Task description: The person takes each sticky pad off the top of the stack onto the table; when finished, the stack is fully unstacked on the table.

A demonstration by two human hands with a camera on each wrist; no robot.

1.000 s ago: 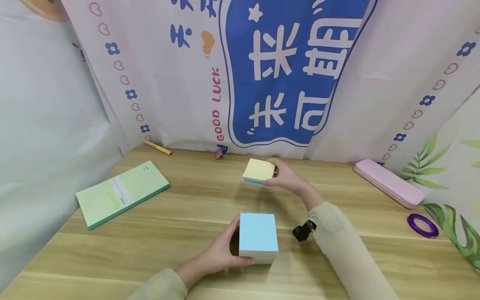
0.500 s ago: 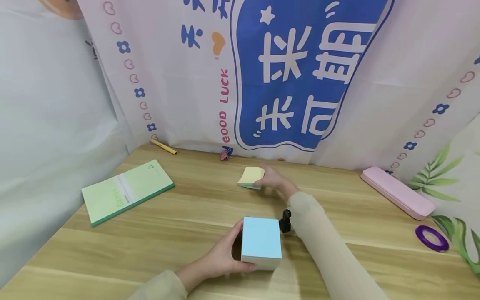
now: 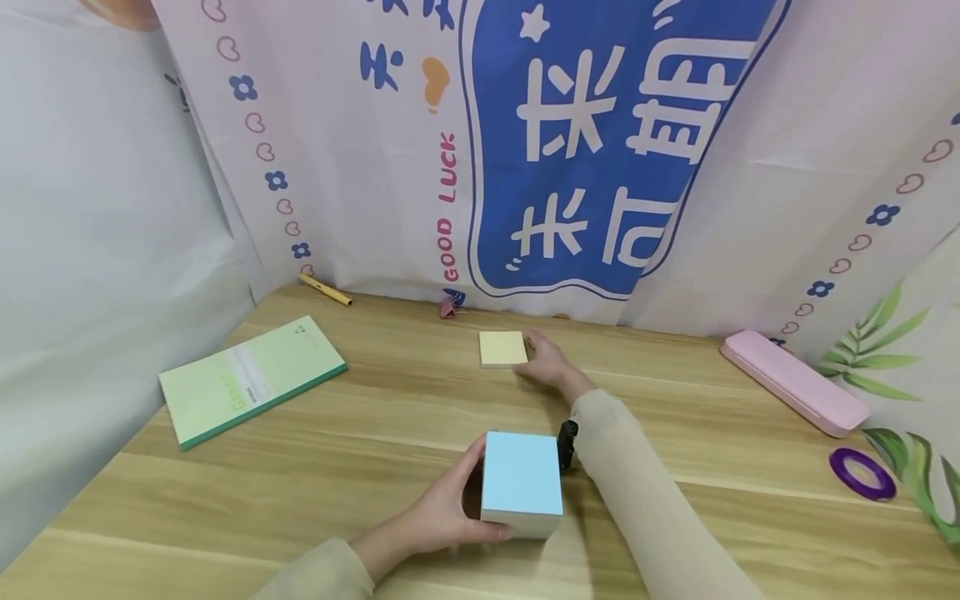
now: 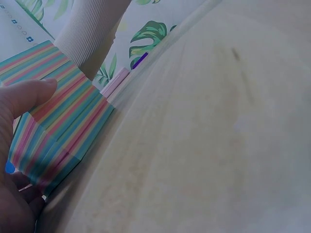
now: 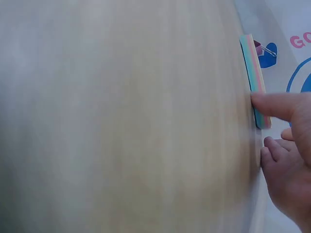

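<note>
My left hand [image 3: 438, 504] grips a thick block of sticky notes [image 3: 522, 472] by its left side, thumb at the front. The block's top is light blue; in the left wrist view its sides [image 4: 68, 104] show pastel stripes. Farther back, a thin sticky note pad [image 3: 502, 348] with a yellow top lies flat on the table. My right hand [image 3: 550, 364] is at the pad's right edge and holds it there. In the right wrist view the thumb [image 5: 274, 104] touches the pad's layered side [image 5: 253, 63]; the far side of the grip is hidden.
A green notebook [image 3: 252, 381] lies at the left on the wooden table [image 3: 390, 417]. Along the back are a yellow pen [image 3: 325, 289] and a pink binder clip [image 3: 447, 309]. A pink case [image 3: 795, 382] and a purple tape roll [image 3: 862, 473] sit at the right.
My right hand has lowered the thin sticky note pad to the table, where it now lies flat and squared up. The left hand and the block stay together; the view has shifted slightly.
</note>
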